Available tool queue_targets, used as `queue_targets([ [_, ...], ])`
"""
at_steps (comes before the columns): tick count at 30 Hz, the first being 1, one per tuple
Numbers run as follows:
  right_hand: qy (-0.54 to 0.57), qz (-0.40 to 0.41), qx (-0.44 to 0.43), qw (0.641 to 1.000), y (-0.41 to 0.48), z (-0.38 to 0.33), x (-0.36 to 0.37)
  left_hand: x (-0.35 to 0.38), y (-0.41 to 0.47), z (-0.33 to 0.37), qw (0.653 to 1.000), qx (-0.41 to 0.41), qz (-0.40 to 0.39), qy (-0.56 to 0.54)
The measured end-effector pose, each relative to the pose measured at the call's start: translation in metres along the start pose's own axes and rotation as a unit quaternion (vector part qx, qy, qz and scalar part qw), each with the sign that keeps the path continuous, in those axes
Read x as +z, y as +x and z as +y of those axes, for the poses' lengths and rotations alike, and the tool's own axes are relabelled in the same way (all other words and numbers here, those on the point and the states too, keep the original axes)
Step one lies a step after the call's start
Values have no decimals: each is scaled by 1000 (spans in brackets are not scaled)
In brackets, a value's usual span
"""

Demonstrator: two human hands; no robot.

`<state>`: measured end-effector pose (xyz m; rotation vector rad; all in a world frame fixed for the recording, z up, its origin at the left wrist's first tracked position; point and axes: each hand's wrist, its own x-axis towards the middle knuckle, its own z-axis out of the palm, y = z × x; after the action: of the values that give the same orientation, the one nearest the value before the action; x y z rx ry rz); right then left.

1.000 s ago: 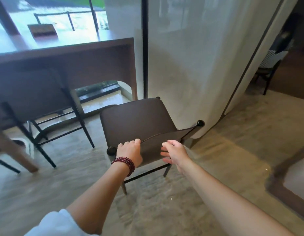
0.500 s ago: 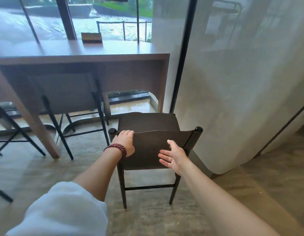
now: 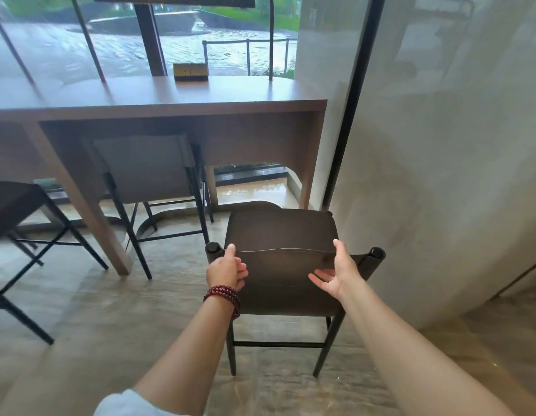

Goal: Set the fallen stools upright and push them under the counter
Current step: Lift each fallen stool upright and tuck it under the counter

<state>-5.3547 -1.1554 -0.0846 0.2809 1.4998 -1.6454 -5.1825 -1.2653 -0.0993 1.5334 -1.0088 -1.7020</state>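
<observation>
Two bare hands on the backrest of a dark brown leather stool (image 3: 280, 232) with black metal legs. Stood upright just in front of the right end of the long brown wooden counter (image 3: 158, 106), seat not yet under it. Was pinched at the backrest's top edge by the left hand (image 3: 227, 270), fingers curled. Was touched by the right hand (image 3: 335, 274), fingers straight and spread, thumb over the edge. Under the counter, a grey-backed black-legged stool (image 3: 143, 166).
</observation>
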Motion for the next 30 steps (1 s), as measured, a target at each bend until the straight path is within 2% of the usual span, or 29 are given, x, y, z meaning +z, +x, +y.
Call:
queue_targets([
  [1,11,7,3,1000,3,-3,-4,4,2,-1,996,-78,-29,-39],
  [3,30,20,9,999,12,-8,-11,11,9,-4,979,-164,-82,-84],
  [7,71,26,29,997,28,-17,-20,27,18,2,952,-225,-111,-176],
  [10,84,29,41,995,42,-26,-21,34,32,6,944,-225,-113,-213],
  [18,62,67,50,995,58,-36,-5,41,52,31,952,-214,-91,-202],
  [26,66,52,58,995,68,-91,49,58,91,101,947,-226,-106,-203],
  [30,62,49,87,993,92,-130,87,78,128,147,932,-252,-113,-233],
])
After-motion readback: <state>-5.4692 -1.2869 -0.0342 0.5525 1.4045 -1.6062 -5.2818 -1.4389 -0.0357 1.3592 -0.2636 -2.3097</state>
